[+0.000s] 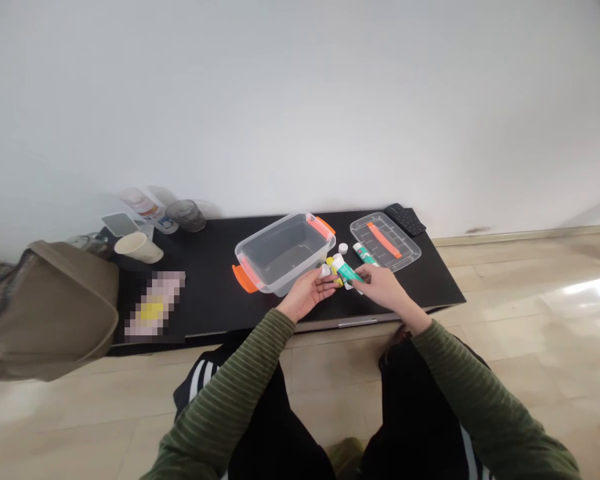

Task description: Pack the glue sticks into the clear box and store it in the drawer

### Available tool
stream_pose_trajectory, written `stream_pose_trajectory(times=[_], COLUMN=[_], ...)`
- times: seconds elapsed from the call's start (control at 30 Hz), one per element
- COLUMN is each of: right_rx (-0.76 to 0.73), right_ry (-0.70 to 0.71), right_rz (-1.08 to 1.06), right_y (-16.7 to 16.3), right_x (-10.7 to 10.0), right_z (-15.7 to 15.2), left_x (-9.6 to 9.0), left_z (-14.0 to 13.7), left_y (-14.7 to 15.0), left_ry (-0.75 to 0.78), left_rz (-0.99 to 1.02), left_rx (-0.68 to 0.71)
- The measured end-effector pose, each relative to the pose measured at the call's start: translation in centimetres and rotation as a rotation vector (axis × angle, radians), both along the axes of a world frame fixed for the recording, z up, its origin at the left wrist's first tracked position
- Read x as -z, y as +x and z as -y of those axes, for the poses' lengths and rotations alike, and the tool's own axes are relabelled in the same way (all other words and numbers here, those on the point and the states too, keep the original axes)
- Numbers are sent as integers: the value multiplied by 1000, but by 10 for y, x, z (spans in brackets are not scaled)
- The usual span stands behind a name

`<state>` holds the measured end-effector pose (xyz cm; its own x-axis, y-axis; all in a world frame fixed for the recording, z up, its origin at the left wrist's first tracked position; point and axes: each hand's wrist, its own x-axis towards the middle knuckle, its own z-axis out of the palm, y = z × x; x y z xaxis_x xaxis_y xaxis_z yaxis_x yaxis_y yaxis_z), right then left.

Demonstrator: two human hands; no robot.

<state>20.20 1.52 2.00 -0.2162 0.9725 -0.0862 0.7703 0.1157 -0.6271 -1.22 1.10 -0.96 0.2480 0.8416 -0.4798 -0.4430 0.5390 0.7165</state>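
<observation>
Green-and-white, a cylindrical tube point(348, 270) is gripped by the right hand point(381, 287).

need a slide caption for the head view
Right hand holds a green-and-white tube, left hand a small white piece, beside an open clear bin.

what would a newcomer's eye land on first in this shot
Probably the open, clear plastic box with orange clips, mid-picture on the black table. Beside its right end, the right hand holds a green-and-white tube. A bulky brown fabric bag stands out at the far left.
</observation>
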Motion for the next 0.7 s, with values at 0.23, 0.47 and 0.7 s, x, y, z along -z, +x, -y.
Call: stream_pose_trajectory(times=[0.23,0.47,0.7], right_rx=[-107,-154,-176], right_ry=[108,232,318], right_rz=[-3,48,0], right_y=[-2,7,9], right_x=[-2,-1,4], right_z=[5,4,3], left_x=[0,4,7], left_z=[0,3,2], left_y=[4,5,7], left_ry=[83,162,204], left_rz=[23,-25,-8], left_rx=[-31,-16,1])
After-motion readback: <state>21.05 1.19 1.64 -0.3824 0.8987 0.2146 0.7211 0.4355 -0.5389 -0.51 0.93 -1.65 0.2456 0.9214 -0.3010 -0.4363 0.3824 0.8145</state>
